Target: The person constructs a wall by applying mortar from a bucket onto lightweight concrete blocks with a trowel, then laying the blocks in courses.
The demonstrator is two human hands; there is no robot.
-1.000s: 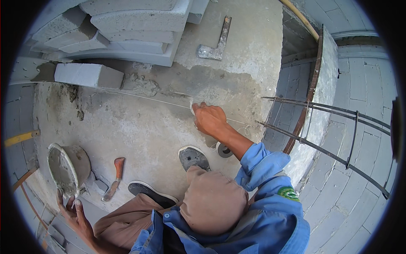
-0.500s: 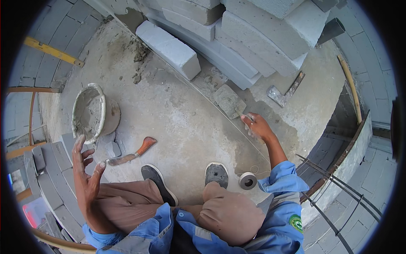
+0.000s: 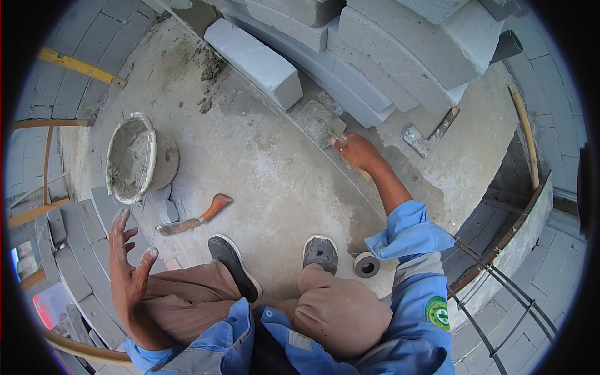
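My right hand (image 3: 357, 152) is closed around a trowel (image 3: 338, 129), whose blade lies low over grey mortar (image 3: 312, 119) on the floor. Part of the blade is hidden by the hand and mortar. This mortar sits just off the near end of a white block (image 3: 255, 62), beside a taut string (image 3: 262, 103). My left hand (image 3: 129, 262) hangs open and holds nothing, fingers spread, over the left leg. Nearest to it are a blade tool with an orange handle (image 3: 215, 206) and a bucket of wet mortar (image 3: 150, 176).
Stacked blocks (image 3: 400, 56) rise beyond the mortar. A hammer-like tool (image 3: 430, 132) lies to the right, near a floor opening (image 3: 494, 200) with steel bars (image 3: 500, 275) in front. A spool (image 3: 365, 265) rests by my right shoe. Grey blocks (image 3: 81, 256) are piled at left.
My right hand has moved forward and left with the trowel, bringing its blade to the mortar by the white block's end. My left hand stays open, nearly in place. The view has shifted slightly.
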